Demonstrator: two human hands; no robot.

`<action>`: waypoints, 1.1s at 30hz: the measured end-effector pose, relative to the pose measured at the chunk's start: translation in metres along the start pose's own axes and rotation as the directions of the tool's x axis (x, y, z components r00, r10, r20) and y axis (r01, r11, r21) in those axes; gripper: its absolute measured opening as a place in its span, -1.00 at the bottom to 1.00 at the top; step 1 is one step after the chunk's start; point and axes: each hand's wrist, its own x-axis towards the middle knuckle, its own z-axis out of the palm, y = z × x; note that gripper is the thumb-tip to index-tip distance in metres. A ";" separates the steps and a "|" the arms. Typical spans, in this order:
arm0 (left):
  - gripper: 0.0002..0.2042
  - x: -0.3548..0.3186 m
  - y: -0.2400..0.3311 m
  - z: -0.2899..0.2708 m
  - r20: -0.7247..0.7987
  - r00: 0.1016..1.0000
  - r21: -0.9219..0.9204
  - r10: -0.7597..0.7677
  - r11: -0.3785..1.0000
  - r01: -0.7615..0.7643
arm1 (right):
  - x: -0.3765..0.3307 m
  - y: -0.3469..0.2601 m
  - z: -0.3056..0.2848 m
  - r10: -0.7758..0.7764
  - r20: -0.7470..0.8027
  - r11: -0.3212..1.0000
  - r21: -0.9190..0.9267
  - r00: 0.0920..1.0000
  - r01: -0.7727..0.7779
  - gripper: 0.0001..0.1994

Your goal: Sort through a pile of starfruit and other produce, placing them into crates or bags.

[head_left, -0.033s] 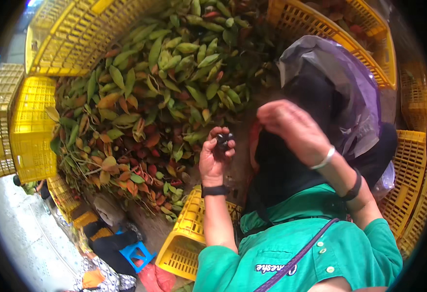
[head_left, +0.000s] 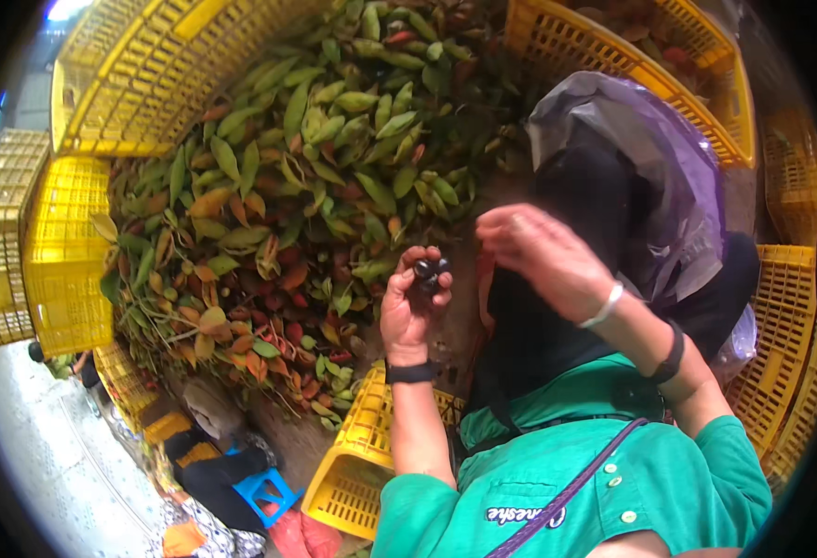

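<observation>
Raised beside the leaf pile, my left hand (head_left: 406, 323) is closed around a few dark, shiny, rounded pieces (head_left: 430, 272). They look black and smooth; their exact kind is not clear. My right hand (head_left: 553, 258) hovers above my dark-clad leg, apart from the left hand. Motion smears its fingers, so whether it grips anything cannot be made out. Beyond both hands spreads a big heap of leaves (head_left: 353, 177), green toward the back and more red and orange nearer me.
Yellow slatted crates stand around the heap, including one at back left (head_left: 148, 84), one at back right (head_left: 632, 70) and one near my left arm (head_left: 339, 484). A purple-grey plastic bag (head_left: 692, 177) drapes by my leg. Another person (head_left: 218, 493) is beside a blue stool (head_left: 267, 493).
My right hand has shifted a little left and downward, nearer the left hand. The left hand stays almost in place, still around the dark pieces.
</observation>
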 end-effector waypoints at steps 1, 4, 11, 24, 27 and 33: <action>-0.72 0.001 -0.003 0.027 -0.004 0.999 0.092 0.041 0.995 -0.040 | 0.005 0.010 0.001 0.023 0.033 0.995 0.094 0.999 -0.026 -0.65; -0.73 0.008 -0.025 0.099 0.034 0.970 0.648 0.239 0.734 -0.204 | 0.015 0.026 0.006 0.227 -0.007 0.851 0.488 0.974 -0.195 -0.57; -0.67 0.035 -0.126 0.195 0.431 0.902 0.718 0.025 -0.615 -0.325 | -0.019 -0.020 -0.041 -0.164 0.221 0.567 0.818 0.961 -0.091 -0.52; -0.80 0.069 -0.229 0.152 0.314 0.895 0.811 -0.317 -0.401 -0.426 | -0.035 0.057 -0.273 -0.258 -0.114 0.966 -0.049 0.959 0.254 -0.56; -0.85 0.048 -0.142 0.120 0.568 0.816 0.801 0.106 -0.298 -0.519 | -0.035 0.052 -0.276 -0.091 -0.155 0.987 0.119 0.984 0.110 -0.59; -0.76 -0.003 0.054 -0.087 -0.372 0.377 0.926 0.848 0.311 0.214 | -0.037 0.030 -0.239 -0.028 -0.158 0.951 0.298 0.987 0.075 -0.62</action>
